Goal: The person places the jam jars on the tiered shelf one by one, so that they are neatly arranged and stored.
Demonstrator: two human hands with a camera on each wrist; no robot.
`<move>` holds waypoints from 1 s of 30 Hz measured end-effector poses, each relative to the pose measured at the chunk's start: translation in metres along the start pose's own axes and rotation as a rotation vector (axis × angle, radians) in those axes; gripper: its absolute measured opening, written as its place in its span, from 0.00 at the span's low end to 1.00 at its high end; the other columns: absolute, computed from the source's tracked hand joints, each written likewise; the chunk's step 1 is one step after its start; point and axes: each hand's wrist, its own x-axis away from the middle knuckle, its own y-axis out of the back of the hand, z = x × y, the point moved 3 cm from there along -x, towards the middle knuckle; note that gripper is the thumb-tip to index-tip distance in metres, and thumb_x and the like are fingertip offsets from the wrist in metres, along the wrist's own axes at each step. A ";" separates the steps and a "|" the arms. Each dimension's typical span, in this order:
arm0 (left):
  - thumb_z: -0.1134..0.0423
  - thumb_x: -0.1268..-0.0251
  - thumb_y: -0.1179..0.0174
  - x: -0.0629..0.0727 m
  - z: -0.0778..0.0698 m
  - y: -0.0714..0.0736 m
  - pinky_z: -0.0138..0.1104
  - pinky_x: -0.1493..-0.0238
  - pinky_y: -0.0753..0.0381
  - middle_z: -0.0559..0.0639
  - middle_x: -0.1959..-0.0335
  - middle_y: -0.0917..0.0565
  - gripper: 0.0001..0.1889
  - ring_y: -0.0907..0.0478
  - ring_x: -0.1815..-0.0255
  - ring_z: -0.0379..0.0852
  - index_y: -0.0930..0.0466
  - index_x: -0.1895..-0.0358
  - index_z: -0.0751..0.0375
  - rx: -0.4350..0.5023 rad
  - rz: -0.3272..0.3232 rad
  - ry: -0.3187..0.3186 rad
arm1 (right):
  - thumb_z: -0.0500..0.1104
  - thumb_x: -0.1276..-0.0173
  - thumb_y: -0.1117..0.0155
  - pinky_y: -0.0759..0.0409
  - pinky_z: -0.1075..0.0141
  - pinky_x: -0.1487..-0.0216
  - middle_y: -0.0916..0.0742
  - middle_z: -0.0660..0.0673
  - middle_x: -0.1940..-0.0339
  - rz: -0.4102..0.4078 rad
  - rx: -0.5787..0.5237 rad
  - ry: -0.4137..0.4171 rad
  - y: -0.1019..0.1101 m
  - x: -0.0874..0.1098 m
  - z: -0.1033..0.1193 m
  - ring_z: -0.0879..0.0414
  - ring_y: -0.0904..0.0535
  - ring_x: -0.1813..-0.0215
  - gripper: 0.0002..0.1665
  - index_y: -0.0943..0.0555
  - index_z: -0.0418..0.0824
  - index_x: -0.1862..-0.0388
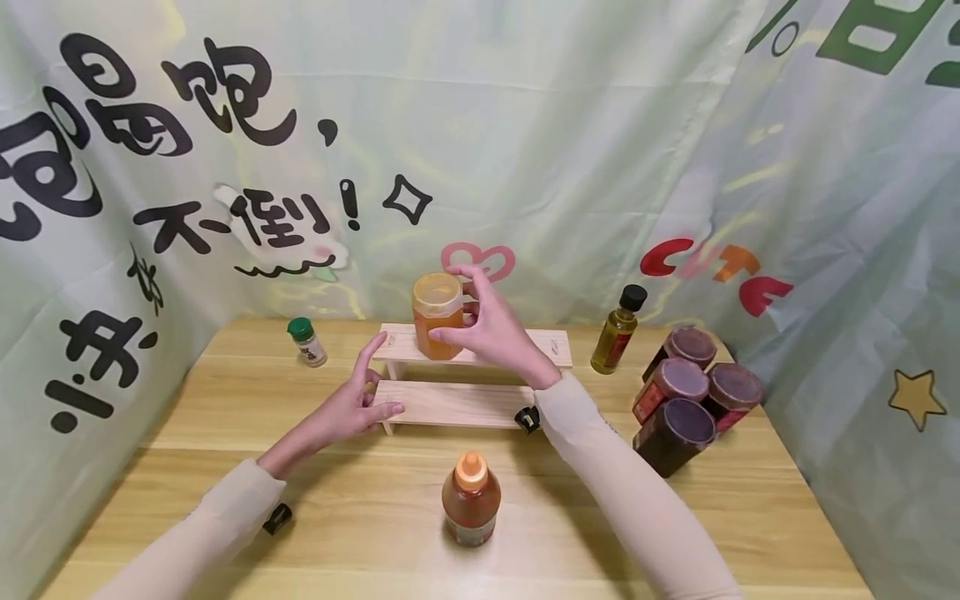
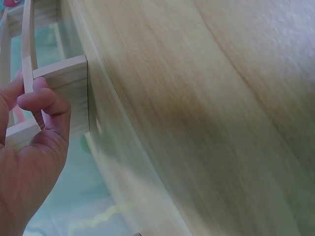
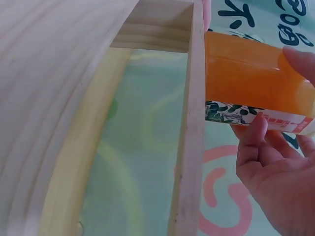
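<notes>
An orange jar [image 1: 438, 321] with a yellowish lid stands upright at the upper step of a two-step wooden rack [image 1: 450, 403]. My right hand [image 1: 491, 327] grips it from the right, thumb in front and fingers behind. In the right wrist view the jar's base is right at the upper board, and a printed label [image 3: 280, 120] shows on its side. My left hand [image 1: 347, 408] holds the left end of the rack, with the thumb on the lower step and the index finger up at the upper one. The left wrist view shows its fingers [image 2: 51, 105] curled about a board edge.
A red-brown sauce bottle [image 1: 471, 504] with an orange cap stands in front of the rack. At the left is a green-capped shaker [image 1: 307, 343]. An oil bottle [image 1: 618, 331] and several dark jars [image 1: 675, 429] stand at the right. A printed curtain [image 1: 525, 150] hangs behind the table.
</notes>
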 end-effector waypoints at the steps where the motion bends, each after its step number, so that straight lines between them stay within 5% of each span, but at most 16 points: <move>1: 0.70 0.26 0.27 0.000 0.000 0.000 0.35 0.82 0.18 0.69 0.51 0.29 0.62 0.25 0.81 0.46 0.70 0.10 0.33 -0.004 -0.003 0.004 | 0.34 0.38 0.14 0.15 0.44 0.40 0.17 0.40 0.36 0.008 -0.013 -0.003 0.000 0.000 -0.001 0.43 0.15 0.43 0.57 0.37 0.44 0.16; 14: 0.69 0.26 0.28 -0.006 -0.003 0.002 0.37 0.81 0.17 0.69 0.51 0.28 0.62 0.25 0.81 0.46 0.70 0.10 0.34 -0.026 0.008 -0.011 | 0.36 0.35 0.15 0.16 0.45 0.36 0.20 0.43 0.32 0.001 0.002 -0.014 0.001 0.001 0.001 0.44 0.18 0.39 0.56 0.38 0.45 0.15; 21: 0.68 0.26 0.27 -0.010 -0.005 0.002 0.40 0.78 0.14 0.71 0.47 0.28 0.62 0.24 0.79 0.48 0.70 0.10 0.31 -0.029 0.005 -0.004 | 0.48 0.36 0.12 0.24 0.46 0.25 0.30 0.46 0.18 0.003 0.072 -0.066 0.005 0.007 0.006 0.44 0.32 0.21 0.66 0.46 0.45 0.10; 30: 0.67 0.27 0.26 0.002 -0.001 -0.001 0.36 0.81 0.18 0.62 0.62 0.27 0.63 0.25 0.82 0.45 0.70 0.10 0.33 -0.066 -0.003 -0.016 | 0.55 0.33 0.16 0.30 0.46 0.21 0.36 0.49 0.13 -0.071 0.081 -0.041 0.005 0.030 0.010 0.47 0.38 0.16 0.61 0.44 0.48 0.11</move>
